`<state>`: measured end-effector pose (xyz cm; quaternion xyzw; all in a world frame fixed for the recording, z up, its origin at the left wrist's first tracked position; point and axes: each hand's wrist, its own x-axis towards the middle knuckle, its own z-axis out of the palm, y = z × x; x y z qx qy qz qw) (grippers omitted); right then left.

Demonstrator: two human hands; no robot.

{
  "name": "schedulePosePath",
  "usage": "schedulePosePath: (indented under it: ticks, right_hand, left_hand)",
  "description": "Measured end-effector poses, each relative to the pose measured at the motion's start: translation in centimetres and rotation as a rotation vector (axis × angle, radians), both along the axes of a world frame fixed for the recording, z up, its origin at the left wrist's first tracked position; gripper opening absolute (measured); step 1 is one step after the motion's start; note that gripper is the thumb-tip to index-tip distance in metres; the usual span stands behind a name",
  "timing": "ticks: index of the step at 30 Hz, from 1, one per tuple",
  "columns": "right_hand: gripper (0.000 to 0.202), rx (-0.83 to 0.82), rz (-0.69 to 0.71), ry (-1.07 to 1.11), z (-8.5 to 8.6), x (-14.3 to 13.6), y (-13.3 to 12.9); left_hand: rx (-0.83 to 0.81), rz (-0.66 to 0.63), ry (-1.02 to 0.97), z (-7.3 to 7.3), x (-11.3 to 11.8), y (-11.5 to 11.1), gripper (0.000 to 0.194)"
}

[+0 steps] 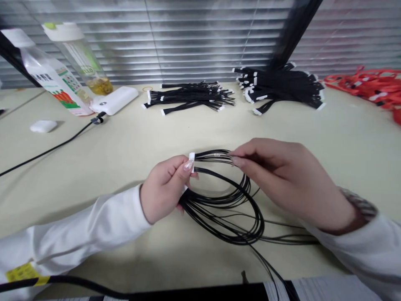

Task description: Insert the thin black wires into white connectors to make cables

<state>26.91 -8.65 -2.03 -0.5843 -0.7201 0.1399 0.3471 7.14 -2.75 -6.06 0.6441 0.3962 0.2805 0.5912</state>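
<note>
Between my two hands is a looped bundle of thin black wires (pixel 260 217) with a white connector (pixel 192 158) at one end. My left hand (pixel 167 184) is closed, thumb and fingers pinching the connector and the gathered wires near it. Several wires run from the connector to my right hand (pixel 282 175), whose thumb and forefinger pinch them a short way along. A small pale mark shows on these wires beside the right fingertips. Lower loops hang below, with loose wires trailing right and toward the front edge.
Along the back lie a pile of short black cables (pixel 191 96), a larger black cable pile (pixel 282 85) and red cables (pixel 372 88). At left are a drink bottle (pixel 56 75), a tumbler (pixel 84 58), a white power bank (pixel 115 100) with a black cord, and a white case (pixel 44 126).
</note>
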Motion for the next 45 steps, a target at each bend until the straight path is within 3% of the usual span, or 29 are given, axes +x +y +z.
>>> schedulePosePath:
  ticks: [7, 24, 32, 38, 45]
  right_hand:
    - [0.018, 0.087, 0.006, -0.191, -0.4, -1.6, -0.3]
    - [0.02, 0.152, 0.064, -0.247, -1.2, -2.3, -0.3]
    - [0.02, 0.355, 0.234, -0.523, -1.8, -1.5, -0.2]
    - [0.021, 0.64, 0.299, -0.615, -2.0, -1.1, 0.3]
    - [0.019, 0.644, 0.327, -0.659, -2.4, -1.1, 0.4]
  left_hand:
    - [0.009, -0.039, 0.015, 0.1, -0.1, -0.3, 0.041]
    - [-0.005, -0.099, 0.055, 0.4, -0.1, -0.3, 0.041]
    - [-0.05, -0.123, 0.072, 0.5, -0.1, -0.1, 0.045]
    - [-0.125, -0.165, 0.078, 0.6, -0.3, 0.2, 0.042]
    - [-0.075, -0.191, 0.061, 0.5, -0.3, 0.3, 0.042]
